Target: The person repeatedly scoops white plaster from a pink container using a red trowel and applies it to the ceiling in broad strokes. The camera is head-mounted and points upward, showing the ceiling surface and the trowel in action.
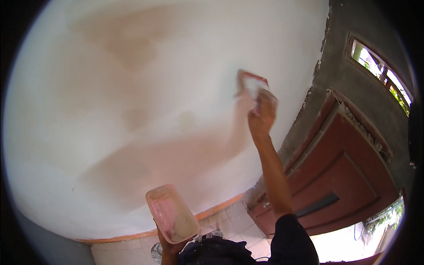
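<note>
Nearest, at the lower edge, are the person's dark clothing and a dark sleeve from which the bare right forearm reaches up. The left hand grips a rectangular plastic tub low in front of the body, fingers closed about its underside and side. The tub is tilted so its open top faces the camera; pinkish residue coats the inside, and a pale lump of paste lies toward its near end.

Farther out, the right hand is raised with its fingers closed on a flat, broad-bladed scraper with a red edge. Both are motion-blurred. The scraper is at the white-coated wall, toward its right side; whether the blade touches cannot be told. Brownish patches and the arm's soft shadow show on the coating.

An orange strip runs along the wall's foot, above the tiled floor. To the right are a reddish-brown panelled door, a rough grey wall and a framed window, with greenery beyond.
</note>
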The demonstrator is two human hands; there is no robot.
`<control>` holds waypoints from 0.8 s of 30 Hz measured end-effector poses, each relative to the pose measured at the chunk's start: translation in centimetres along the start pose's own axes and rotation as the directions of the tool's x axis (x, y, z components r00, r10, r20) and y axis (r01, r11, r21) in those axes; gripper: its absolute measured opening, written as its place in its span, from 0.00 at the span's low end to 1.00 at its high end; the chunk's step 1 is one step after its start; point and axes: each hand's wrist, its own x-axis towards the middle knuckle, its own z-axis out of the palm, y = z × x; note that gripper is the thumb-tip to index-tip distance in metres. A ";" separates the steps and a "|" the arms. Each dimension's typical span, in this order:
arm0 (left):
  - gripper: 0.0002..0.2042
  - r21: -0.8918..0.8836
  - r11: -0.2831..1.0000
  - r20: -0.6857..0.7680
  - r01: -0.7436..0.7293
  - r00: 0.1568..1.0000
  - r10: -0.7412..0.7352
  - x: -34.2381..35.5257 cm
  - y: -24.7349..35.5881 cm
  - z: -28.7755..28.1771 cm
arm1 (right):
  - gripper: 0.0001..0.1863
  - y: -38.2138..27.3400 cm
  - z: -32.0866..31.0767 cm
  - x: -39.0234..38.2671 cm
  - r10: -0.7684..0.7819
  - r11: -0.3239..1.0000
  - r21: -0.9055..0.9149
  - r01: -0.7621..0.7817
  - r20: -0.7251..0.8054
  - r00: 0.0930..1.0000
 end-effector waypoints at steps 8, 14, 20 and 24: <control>0.49 0.121 0.987 0.050 -0.109 0.993 0.104 0.3 -0.8 -1.0 | 0.17 0.6 -0.6 -8.5 -0.036 0.999 -0.028 0.044 0.243 0.969; 0.51 -0.065 0.997 0.082 0.038 0.996 -0.032 0.5 -0.2 -2.1 | 0.16 2.1 -4.6 -3.2 0.043 0.999 0.021 -0.047 0.151 0.988; 0.47 -0.011 1.000 0.130 -0.001 0.992 0.003 -0.5 -0.8 -3.0 | 0.19 2.8 -1.0 2.7 -0.156 0.967 -0.184 0.175 0.113 0.981; 0.43 -0.198 0.978 0.162 0.064 0.986 -0.032 -0.4 -0.7 -3.6 | 0.22 2.6 -1.8 -3.3 -0.157 0.976 -0.102 0.194 0.293 0.943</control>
